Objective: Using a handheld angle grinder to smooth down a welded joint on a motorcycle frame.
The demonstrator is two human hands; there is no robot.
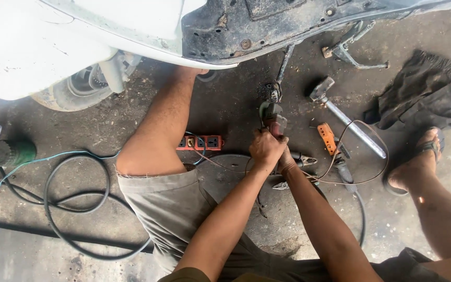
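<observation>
An angle grinder [273, 121] with a dark red body points up toward a black metal stand rod [283, 68] under the scooter's dirty underside [267, 26]. My left hand [265, 149] wraps the grinder's body from above. My right hand [287, 161] sits right behind and partly under the left one, fingers hidden, apparently on the grinder's rear. Both forearms reach in from the bottom of the view, between my knees.
A hammer [340, 112], an orange-handled tool [329, 138], pliers [303, 159] and a thin brown wire lie right of the hands. An orange power strip [204, 142] and black cable loops [74, 209] lie left. My sandalled foot [418, 159] and a dark cloth [426, 91] are at right.
</observation>
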